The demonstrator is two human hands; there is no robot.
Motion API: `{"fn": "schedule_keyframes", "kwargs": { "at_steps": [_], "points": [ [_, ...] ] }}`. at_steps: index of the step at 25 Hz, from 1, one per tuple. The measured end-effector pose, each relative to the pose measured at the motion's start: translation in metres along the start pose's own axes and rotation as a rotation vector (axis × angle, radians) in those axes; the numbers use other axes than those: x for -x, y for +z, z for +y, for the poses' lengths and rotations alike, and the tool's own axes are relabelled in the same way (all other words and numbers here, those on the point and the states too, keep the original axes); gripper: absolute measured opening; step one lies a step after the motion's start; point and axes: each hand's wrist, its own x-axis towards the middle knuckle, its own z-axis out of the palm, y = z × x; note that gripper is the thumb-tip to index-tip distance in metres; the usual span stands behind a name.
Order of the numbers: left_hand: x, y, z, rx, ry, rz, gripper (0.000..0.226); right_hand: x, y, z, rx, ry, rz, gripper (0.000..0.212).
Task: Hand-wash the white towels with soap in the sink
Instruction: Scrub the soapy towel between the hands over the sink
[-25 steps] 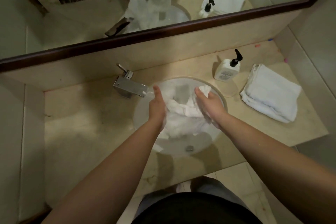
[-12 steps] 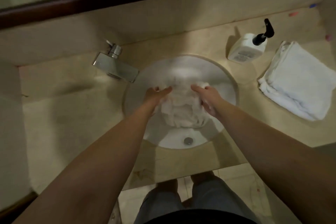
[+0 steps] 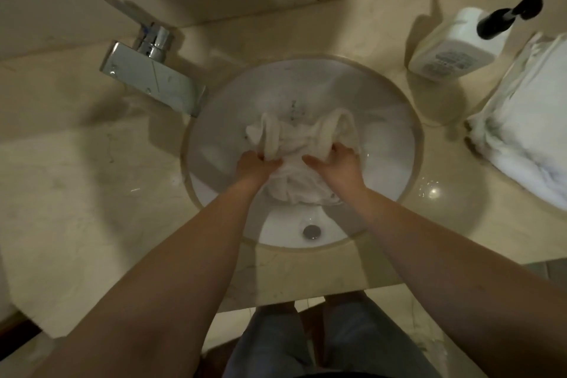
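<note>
A wet white towel (image 3: 296,144) lies bunched in the round white sink (image 3: 383,120). My left hand (image 3: 256,167) grips its left fold and my right hand (image 3: 336,164) grips its right fold, both fists closed on the cloth above the basin. The lower part of the towel hangs crumpled between my wrists. A white soap bottle (image 3: 454,46) with a black pump stands on the counter behind and right of the sink. A folded stack of white towels (image 3: 527,129) rests at the right edge.
A chrome faucet (image 3: 150,74) juts toward the sink from the back left. The drain (image 3: 311,231) shows near the basin's front. Beige stone counter (image 3: 76,193) surrounds the sink, with a wall close behind. My legs stand below the counter edge.
The view has tilted down and closer, so the mirror has left the frame. My hands have lowered the towel into the basin and moved nearer together, bunching the cloth.
</note>
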Motion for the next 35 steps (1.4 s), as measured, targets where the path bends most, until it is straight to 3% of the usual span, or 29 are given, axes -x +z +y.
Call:
{"fn": "schedule_keyframes", "kwargs": {
  "at_steps": [2, 4, 5, 8, 10, 13, 15, 17, 19, 21, 22, 29, 31, 35],
  "points": [
    [-0.003, 0.002, 0.001, -0.065, 0.056, 0.051, 0.037, -0.006, 0.009, 0.005, 0.019, -0.056, 0.055, 0.043],
    [-0.005, 0.003, 0.004, 0.054, 0.082, 0.113, 0.035, -0.007, 0.009, 0.001, -0.161, -0.035, 0.071, 0.012],
    [-0.004, 0.004, 0.006, 0.133, 0.072, 0.131, 0.036, -0.007, 0.006, 0.000, -0.243, -0.023, 0.072, 0.007],
    [0.000, 0.008, 0.009, 0.583, -0.078, 0.059, 0.020, -0.002, -0.006, -0.009, -0.421, 0.004, 0.084, 0.012],
    [0.008, 0.013, 0.005, 0.854, -0.198, -0.109, 0.033, -0.001, -0.015, -0.008, -0.527, 0.092, 0.051, 0.015],
    [0.024, 0.011, 0.001, 0.788, -0.315, -0.245, 0.031, 0.002, -0.025, 0.010, -0.669, 0.371, -0.129, 0.039],
    [0.033, 0.006, 0.003, 0.701, -0.341, -0.261, 0.018, 0.005, -0.024, 0.025, -0.625, 0.561, -0.200, 0.051],
    [0.043, 0.003, 0.005, 0.677, -0.333, -0.257, 0.018, 0.013, -0.025, 0.030, -0.558, 0.610, -0.194, 0.047],
    [0.057, -0.006, 0.006, 0.680, -0.257, -0.242, 0.024, 0.028, -0.033, 0.024, -0.483, 0.493, -0.086, 0.039],
    [0.073, -0.019, 0.010, 0.673, -0.132, -0.214, 0.063, 0.045, -0.046, 0.013, -0.393, 0.328, 0.019, 0.044],
    [0.084, -0.028, 0.014, 0.666, -0.057, -0.182, 0.068, 0.058, -0.053, 0.005, -0.373, 0.254, 0.059, 0.045],
    [0.184, -0.089, 0.056, 0.513, 0.498, 0.150, 0.018, 0.164, -0.103, -0.081, -0.400, -0.267, 0.325, 0.023],
    [0.213, -0.101, 0.072, 0.488, 0.638, 0.160, 0.019, 0.192, -0.117, -0.107, -0.497, -0.342, 0.303, 0.009],
    [0.258, -0.118, 0.111, 0.623, 0.773, 0.114, 0.024, 0.223, -0.135, -0.162, -0.672, -0.351, 0.254, 0.015]
  ]
}}
